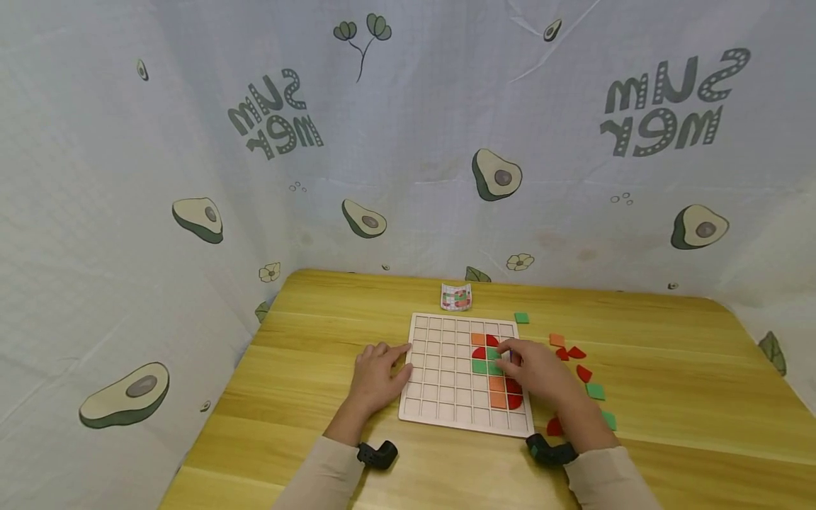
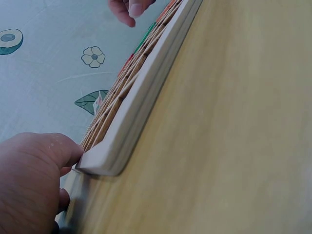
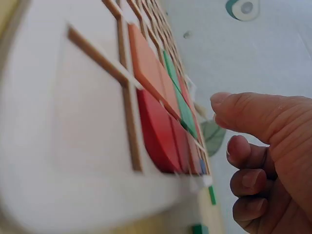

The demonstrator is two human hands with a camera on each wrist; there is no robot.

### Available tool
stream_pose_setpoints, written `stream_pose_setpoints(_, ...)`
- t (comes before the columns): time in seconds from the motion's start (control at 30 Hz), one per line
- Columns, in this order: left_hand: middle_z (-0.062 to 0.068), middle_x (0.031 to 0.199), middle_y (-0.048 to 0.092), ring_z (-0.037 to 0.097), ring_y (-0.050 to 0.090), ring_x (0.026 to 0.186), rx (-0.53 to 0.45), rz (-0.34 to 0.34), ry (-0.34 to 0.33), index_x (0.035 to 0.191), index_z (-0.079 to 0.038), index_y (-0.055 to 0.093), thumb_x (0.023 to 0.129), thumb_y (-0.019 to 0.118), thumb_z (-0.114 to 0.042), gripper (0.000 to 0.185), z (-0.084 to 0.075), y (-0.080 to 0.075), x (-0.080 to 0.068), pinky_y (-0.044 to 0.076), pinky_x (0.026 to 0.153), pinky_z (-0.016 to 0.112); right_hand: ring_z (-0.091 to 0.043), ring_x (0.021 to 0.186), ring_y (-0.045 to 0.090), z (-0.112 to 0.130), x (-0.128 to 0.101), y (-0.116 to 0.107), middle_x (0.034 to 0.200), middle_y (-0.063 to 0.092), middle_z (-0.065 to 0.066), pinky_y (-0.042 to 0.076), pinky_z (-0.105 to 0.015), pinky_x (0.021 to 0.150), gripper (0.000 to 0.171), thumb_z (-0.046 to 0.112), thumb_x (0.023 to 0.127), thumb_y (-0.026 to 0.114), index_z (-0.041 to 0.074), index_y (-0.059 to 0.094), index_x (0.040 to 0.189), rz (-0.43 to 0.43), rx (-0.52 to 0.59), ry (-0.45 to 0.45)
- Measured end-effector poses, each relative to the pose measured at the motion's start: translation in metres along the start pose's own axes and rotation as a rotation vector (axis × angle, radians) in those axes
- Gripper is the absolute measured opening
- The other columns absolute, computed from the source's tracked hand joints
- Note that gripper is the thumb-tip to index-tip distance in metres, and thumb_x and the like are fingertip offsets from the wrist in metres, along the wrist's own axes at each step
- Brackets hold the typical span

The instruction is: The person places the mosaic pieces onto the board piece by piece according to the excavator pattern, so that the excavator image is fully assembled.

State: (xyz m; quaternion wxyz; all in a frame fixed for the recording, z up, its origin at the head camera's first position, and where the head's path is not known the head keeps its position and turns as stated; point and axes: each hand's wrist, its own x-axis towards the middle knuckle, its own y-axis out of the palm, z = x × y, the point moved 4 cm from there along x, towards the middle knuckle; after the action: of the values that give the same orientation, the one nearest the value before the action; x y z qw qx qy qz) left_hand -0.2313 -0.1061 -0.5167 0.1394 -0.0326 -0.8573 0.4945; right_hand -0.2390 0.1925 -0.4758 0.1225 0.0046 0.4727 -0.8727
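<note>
Beige sleeves [image 1: 326, 473] reach across a wooden surface [image 1: 306, 315]; the left hand [image 1: 376, 377], grip spread, touches the left edge of a gridded board [image 1: 440, 392]; the right hand [image 1: 542, 372], grip also spread, hovers over green squares [image 1: 479, 367] set in the board's right half, beside orange pieces [image 1: 497, 392] and red pieces [image 1: 515, 401].

Loose tiles [image 1: 596, 392] right of board [image 1: 445, 394], card [image 1: 456, 298] behind

Grid brd [image 1: 463, 380] lies flat, part-filled w/ pcs [image 1: 498, 400].
</note>
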Motion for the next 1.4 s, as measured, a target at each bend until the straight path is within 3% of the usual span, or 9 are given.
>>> stream_pose_setpoints(0.2,-0.006,0.087,0.057,0.011,0.039,0.08,0.008,-0.02,0.01,0.137,-0.027,0.067,0.097,0.062,-0.041,0.043,0.001,0.001,0.0,0.029,0.076,0.029,-0.018,0.073,0.048,-0.024,-0.011,-0.022,0.08,0.052,-0.004,0.039,-0.032,0.062,0.032,0.03,0.099,0.066,0.01,0.067,0.123,-0.045,-0.003,0.032)
stream_pose_setpoints(0.43,-0.007,0.085,0.053,0.011,0.036,0.079,-0.005,-0.018,0.013,0.136,-0.026,0.068,0.097,0.062,-0.039,0.042,0.0,0.0,-0.001,0.028,0.075,0.029,-0.02,0.071,0.047,-0.073,-0.015,-0.041,0.081,0.053,-0.006,0.038,-0.033,0.063,0.039,0.031,0.102,0.061,0.002,0.062,0.128,-0.157,-0.03,0.095)
stream_pose_setpoints(0.63,-0.007,0.084,0.052,0.011,0.036,0.079,0.003,-0.019,0.014,0.136,-0.025,0.068,0.096,0.062,-0.039,0.042,0.001,0.0,-0.001,0.028,0.075,0.03,-0.023,0.071,0.05,-0.095,-0.004,-0.051,0.084,0.057,-0.011,0.042,-0.032,0.062,0.047,0.028,0.1,0.061,-0.006,0.056,0.133,-0.147,-0.066,0.185)
stream_pose_setpoints(0.8,-0.006,0.085,0.054,0.012,0.037,0.079,0.003,-0.026,0.02,0.136,-0.025,0.068,0.096,0.063,-0.039,0.042,0.001,0.001,0.0,0.029,0.075,0.03,-0.024,0.074,0.053,-0.095,0.006,-0.052,0.087,0.059,-0.014,0.044,-0.032,0.064,0.055,0.035,0.098,0.063,-0.007,0.056,0.131,-0.109,-0.095,0.206)
stream_pose_setpoints(1.13,-0.006,0.084,0.052,0.011,0.037,0.078,0.008,-0.024,0.026,0.136,-0.025,0.068,0.096,0.062,-0.039,0.042,0.0,0.001,0.0,0.028,0.074,0.029,-0.025,0.076,0.052,-0.088,0.011,-0.043,0.085,0.057,-0.013,0.041,-0.032,0.065,0.051,0.035,0.095,0.067,-0.007,0.059,0.123,-0.104,-0.075,0.211)
stream_pose_setpoints(1.4,-0.006,0.086,0.055,0.011,0.036,0.079,0.004,-0.019,0.013,0.136,-0.025,0.068,0.096,0.061,-0.039,0.042,0.0,0.0,0.0,0.028,0.074,0.029,-0.024,0.077,0.053,-0.085,0.008,-0.042,0.087,0.059,-0.012,0.043,-0.034,0.069,0.048,0.037,0.095,0.07,-0.006,0.062,0.116,-0.089,-0.087,0.142)
